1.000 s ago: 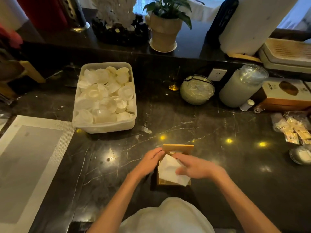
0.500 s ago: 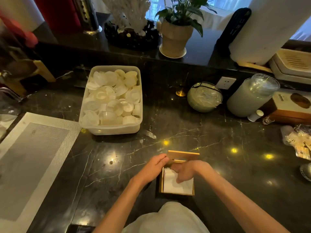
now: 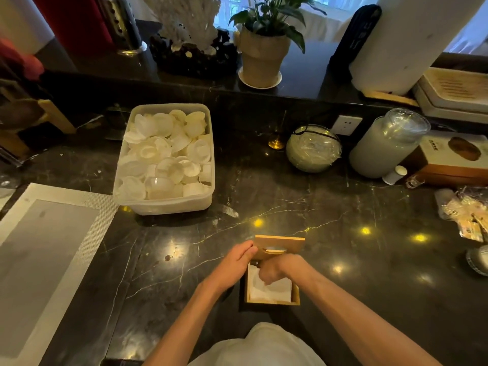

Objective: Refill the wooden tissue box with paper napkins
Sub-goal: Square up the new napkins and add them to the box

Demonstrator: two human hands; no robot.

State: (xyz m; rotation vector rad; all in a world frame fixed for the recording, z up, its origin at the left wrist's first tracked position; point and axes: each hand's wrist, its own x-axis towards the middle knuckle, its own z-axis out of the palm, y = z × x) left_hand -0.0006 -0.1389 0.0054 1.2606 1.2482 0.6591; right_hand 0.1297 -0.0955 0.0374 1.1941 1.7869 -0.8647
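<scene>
Lower centre: napkins sit inside wooden tissue box, right hand grip curled upon them, pinch undeterminable; left hand grip flat against raised lid; closing outstanding.

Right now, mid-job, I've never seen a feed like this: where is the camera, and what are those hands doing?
No machine here: a person works with bare hands, and the only view comes from a camera on their head, looking down at a dark marble counter. The wooden tissue box sits near them, its lid standing up at the far side, white paper napkins inside. The left hand rests against the lid's left edge. The right hand reaches into the box, fingers bent down onto the napkins; whether they pinch any is hidden. Farther left are a plastic tub of white round pieces and a grey placemat.
</scene>
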